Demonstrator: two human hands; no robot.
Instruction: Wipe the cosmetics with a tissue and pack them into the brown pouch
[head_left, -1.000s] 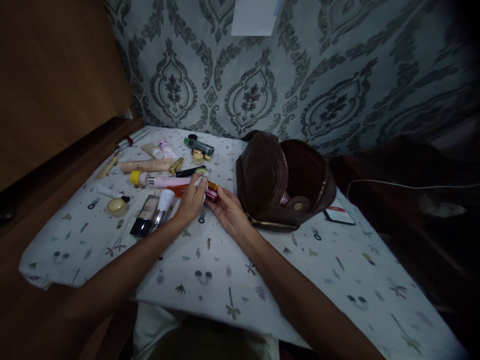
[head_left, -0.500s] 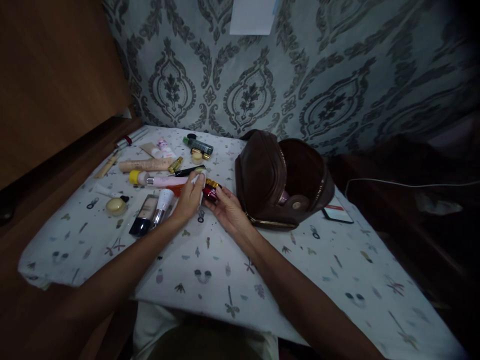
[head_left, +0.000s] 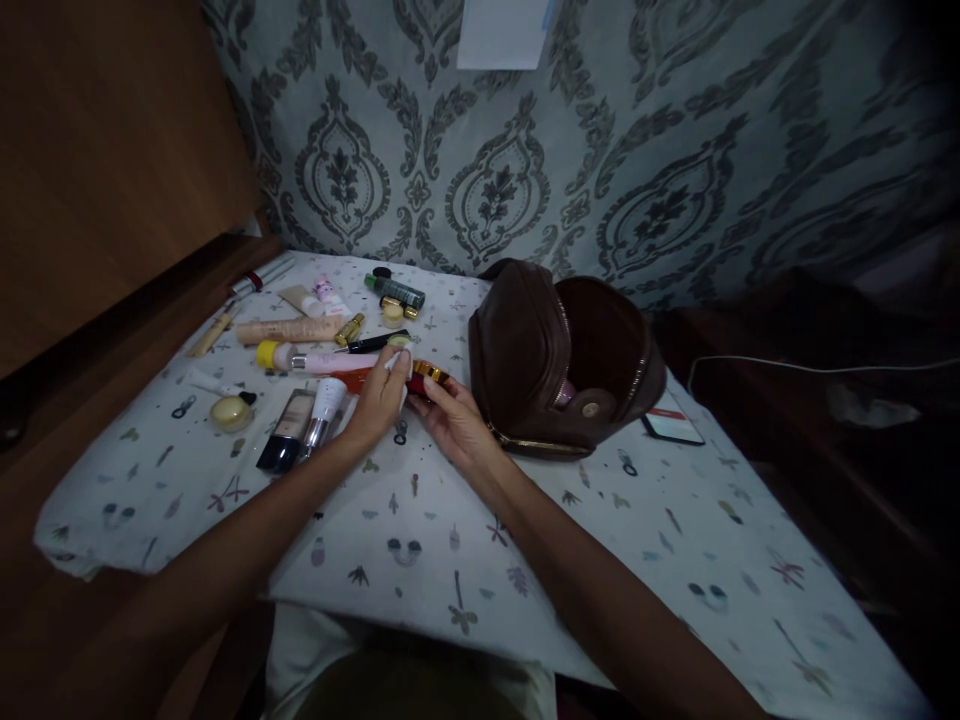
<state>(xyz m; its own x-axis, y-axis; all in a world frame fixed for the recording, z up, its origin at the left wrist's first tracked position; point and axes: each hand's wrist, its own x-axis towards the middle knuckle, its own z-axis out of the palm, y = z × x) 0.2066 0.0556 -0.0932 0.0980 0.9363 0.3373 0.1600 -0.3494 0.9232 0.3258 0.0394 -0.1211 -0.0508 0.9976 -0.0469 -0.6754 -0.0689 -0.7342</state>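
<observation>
My right hand (head_left: 456, 418) grips a dark red bottle (head_left: 420, 383) with a gold band, just left of the brown bag. Pinched in my left hand (head_left: 379, 398) is a white wipe (head_left: 397, 365), which touches the bottle's left side. Behind and left of my left hand lie a pink tube (head_left: 334, 362), an orange item (head_left: 346, 380) and a black tube (head_left: 379, 341). A white-handled brush (head_left: 324, 415) and a foundation bottle (head_left: 291, 425) rest nearer to me.
An open brown bag (head_left: 525, 350) stands right of my hands, with a phone (head_left: 675, 422) beyond it. Several cosmetics, including a beige tube (head_left: 289, 330) and a round jar (head_left: 231, 412), lie on the patterned cloth (head_left: 420, 600). A wooden cabinet (head_left: 120, 150) rises at the left.
The bottle has turned a little in my right hand, with more of its gold band showing. My right fingers have shifted slightly; my left hand stays nearly in place.
</observation>
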